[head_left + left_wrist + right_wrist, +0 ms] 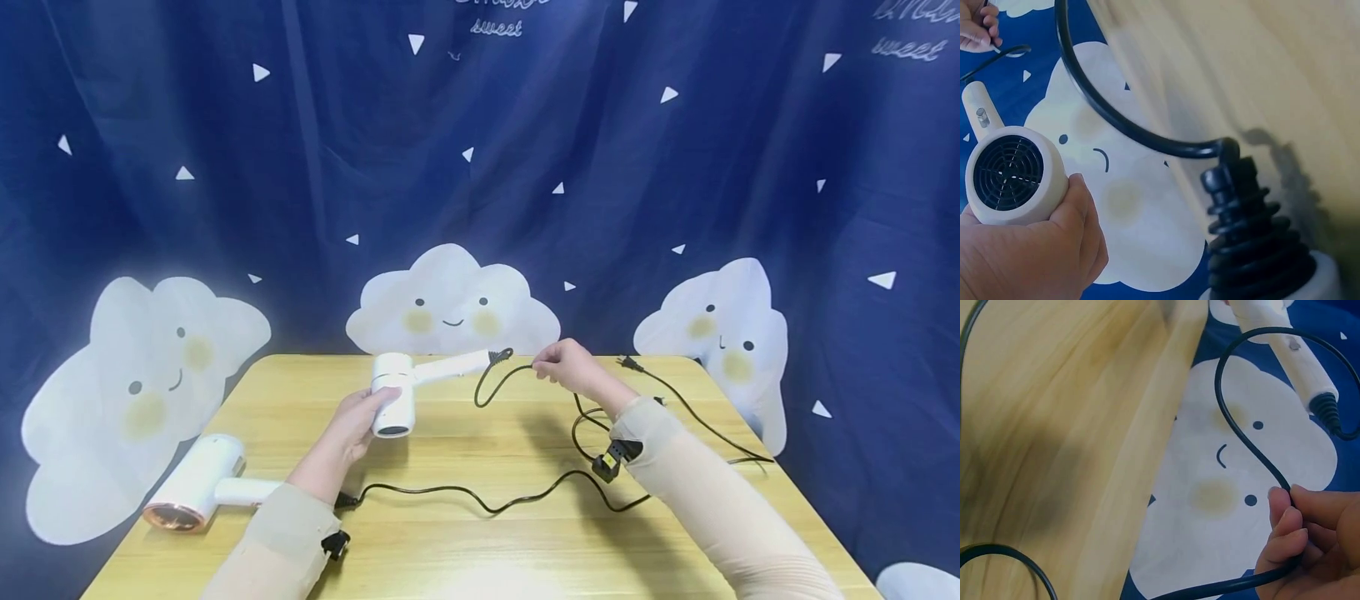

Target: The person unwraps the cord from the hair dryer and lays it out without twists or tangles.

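My left hand (pixel 358 421) grips a white hair dryer (pixel 393 398) by its barrel, above the table. Its handle points to the right, and the dark round grille (pixel 1009 173) at one end faces the left wrist camera. From the handle's ribbed black sleeve (pixel 1324 412) a black cord (pixel 1229 412) loops across to my right hand (pixel 573 368). There the thumb and fingers pinch the cord, which also passes below the curled fingers in the right wrist view. A second white hair dryer (pixel 201 479), with a copper-coloured rim, lies on the table left of my left forearm.
The second dryer's black cord (pixel 491 510) snakes across the wooden table (pixel 450 550) under my right forearm. A two-pin plug (pixel 632 363) lies near the back right edge, its cord running to the right edge. A blue curtain (pixel 450 125) with clouds hangs behind the table.
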